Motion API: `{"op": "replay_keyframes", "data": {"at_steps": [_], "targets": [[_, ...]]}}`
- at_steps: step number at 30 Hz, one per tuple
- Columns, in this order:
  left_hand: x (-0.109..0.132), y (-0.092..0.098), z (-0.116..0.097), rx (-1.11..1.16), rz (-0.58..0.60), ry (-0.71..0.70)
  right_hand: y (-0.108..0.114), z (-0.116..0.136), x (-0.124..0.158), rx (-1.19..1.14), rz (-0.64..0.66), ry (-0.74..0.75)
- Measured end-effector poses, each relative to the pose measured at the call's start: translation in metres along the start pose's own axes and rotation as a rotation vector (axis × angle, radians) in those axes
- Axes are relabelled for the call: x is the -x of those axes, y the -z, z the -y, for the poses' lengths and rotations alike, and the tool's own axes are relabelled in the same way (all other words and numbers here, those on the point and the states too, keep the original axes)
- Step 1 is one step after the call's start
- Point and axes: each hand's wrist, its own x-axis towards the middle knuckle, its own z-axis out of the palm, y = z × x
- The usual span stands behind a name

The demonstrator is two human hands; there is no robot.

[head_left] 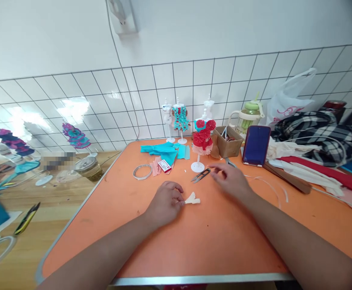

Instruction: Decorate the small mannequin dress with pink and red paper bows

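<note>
My left hand (166, 201) rests on the orange table (194, 245), fingers curled, pinching a small cream folded paper piece (193, 198) at its left end. Hovering just right of small thread snips (200, 175), my right hand (230, 180) has its fingers loosely spread and holds nothing. Behind the snips a small mannequin in a red and pink paper dress (202, 141) stands on a white base.
Teal crepe paper (166, 151), a tape roll (142, 171) and a small red box (164, 165) lie at the back left. A cardboard box (228, 141), propped phone (256, 145), wooden ruler (287, 177), plaid cloth (317, 133) and paper strips crowd the right. Another teal-dressed mannequin (180, 119) stands by the tiled wall.
</note>
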Motion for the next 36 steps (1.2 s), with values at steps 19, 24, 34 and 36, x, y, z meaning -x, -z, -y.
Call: {"op": "replay_keyframes", "data": {"at_steps": [19,24,34,36], "targets": [[-0.037,-0.034,0.013,0.102,-0.056,-0.344,-0.027,-0.027,-0.079,0.526,0.360,0.351],[-0.039,-0.038,0.017,0.107,-0.044,-0.393,-0.032,-0.027,-0.073,0.534,0.293,0.244],[-0.034,-0.040,0.014,0.105,-0.097,-0.316,-0.032,-0.038,-0.069,0.459,0.303,0.218],[-0.035,-0.041,0.014,0.116,-0.145,-0.249,-0.035,-0.037,-0.072,0.456,0.311,0.218]]}}
